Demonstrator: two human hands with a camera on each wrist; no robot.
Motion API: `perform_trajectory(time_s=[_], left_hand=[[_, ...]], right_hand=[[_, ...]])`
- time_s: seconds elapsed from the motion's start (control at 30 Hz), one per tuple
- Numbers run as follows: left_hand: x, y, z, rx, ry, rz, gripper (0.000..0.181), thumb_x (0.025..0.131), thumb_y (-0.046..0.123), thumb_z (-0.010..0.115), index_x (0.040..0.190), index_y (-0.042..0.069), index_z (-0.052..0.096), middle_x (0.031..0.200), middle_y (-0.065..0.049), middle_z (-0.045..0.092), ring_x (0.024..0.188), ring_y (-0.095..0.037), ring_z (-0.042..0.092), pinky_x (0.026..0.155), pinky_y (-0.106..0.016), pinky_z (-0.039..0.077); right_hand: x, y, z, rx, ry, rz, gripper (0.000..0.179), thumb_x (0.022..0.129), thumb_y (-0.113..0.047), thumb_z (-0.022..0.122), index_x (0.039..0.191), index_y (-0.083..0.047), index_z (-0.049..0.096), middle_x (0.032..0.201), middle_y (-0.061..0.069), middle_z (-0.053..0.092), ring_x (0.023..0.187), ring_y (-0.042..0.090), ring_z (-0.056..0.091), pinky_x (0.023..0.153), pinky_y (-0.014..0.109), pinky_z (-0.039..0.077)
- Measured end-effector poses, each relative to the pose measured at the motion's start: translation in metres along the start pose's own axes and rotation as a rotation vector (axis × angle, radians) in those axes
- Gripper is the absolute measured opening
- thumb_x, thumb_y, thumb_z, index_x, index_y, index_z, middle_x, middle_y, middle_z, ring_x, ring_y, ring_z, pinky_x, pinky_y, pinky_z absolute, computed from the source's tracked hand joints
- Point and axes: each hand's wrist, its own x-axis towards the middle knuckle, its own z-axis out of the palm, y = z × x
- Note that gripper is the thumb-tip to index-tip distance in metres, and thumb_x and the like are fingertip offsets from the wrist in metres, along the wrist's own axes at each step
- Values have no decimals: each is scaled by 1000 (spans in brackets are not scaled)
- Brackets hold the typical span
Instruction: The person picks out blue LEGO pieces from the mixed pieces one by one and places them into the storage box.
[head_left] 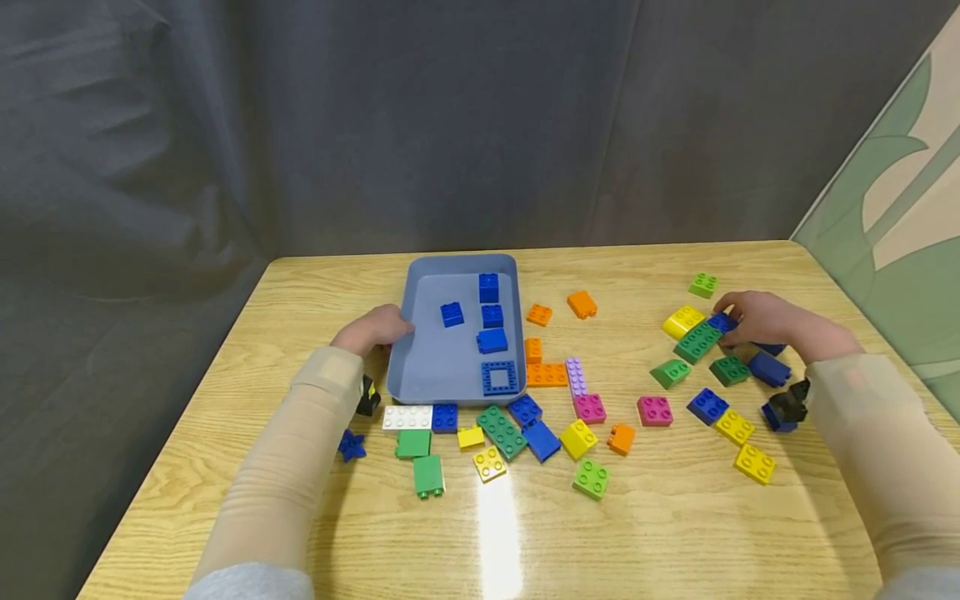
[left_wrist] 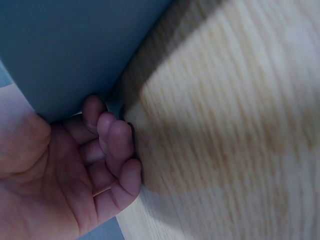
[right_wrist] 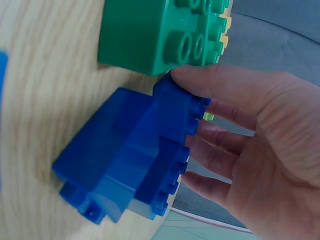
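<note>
My left hand [head_left: 377, 327] is at the left side of a grey-blue tray [head_left: 398, 367], thumb over the rim, the other fingers curled low against its outer wall [left_wrist: 65, 55]. Blue bricks lie in the tray, among them a square blue frame piece [head_left: 489, 388]. At the right of the table, my right hand [head_left: 767, 321] pinches a blue brick [right_wrist: 172, 107], thumb on the near side and fingers behind it. Right beside the thumb stands a green brick [right_wrist: 132, 37]. More blue pieces, one a larger block [right_wrist: 102, 135], lie close by the held brick.
Several loose bricks spread in front of the tray, including a white brick [head_left: 407, 417] and a blue star [head_left: 352, 446]. Orange bricks [head_left: 582, 304] lie to its right. Near my right forearm are yellow bricks [head_left: 754, 464] and a black piece [head_left: 789, 404]. A dark curtain [head_left: 450, 125] hangs behind.
</note>
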Motion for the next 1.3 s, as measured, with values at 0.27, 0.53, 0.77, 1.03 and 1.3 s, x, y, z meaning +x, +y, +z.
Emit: perform_trajectory(time_s=[0.27,0.53,0.77,1.03,1.3], left_hand=[[2,0,0,9,-2,-8,27,100,19,43,108,-5,54,91,-14,55,84,-27,54,76,-36,43],[3,1,-1,29,5,-27,25,100,18,44,105,-4,55,88,-13,54,81,-26,53,74,-35,42],[5,-1,-1,25,0,-29,27,100,19,43,107,-4,54,89,-13,54,82,-26,53,73,-35,42],[5,0,0,20,0,-5,26,99,18,44,104,-4,55,86,-13,54,79,-25,53,71,-33,42],[4,0,1,17,0,-5,24,100,18,44,102,-3,55,84,-12,53,78,-25,53,70,-33,42]], right_hand=[[-5,-1,-12,-12,32,-27,52,83,-7,72,121,17,46,111,43,50,99,54,51,85,64,41],[-5,-8,-30,14,86,-21,51,87,-5,67,126,16,42,117,44,45,101,55,49,86,65,40],[3,-33,-37,-34,148,-79,50,87,-1,64,129,15,42,119,41,47,105,53,49,89,65,38],[14,-69,-42,-138,215,-172,49,85,2,68,128,12,45,117,37,50,102,50,52,89,62,41],[25,-107,-44,-184,222,-221,48,88,-2,68,129,9,47,118,33,52,104,47,52,92,60,41]])
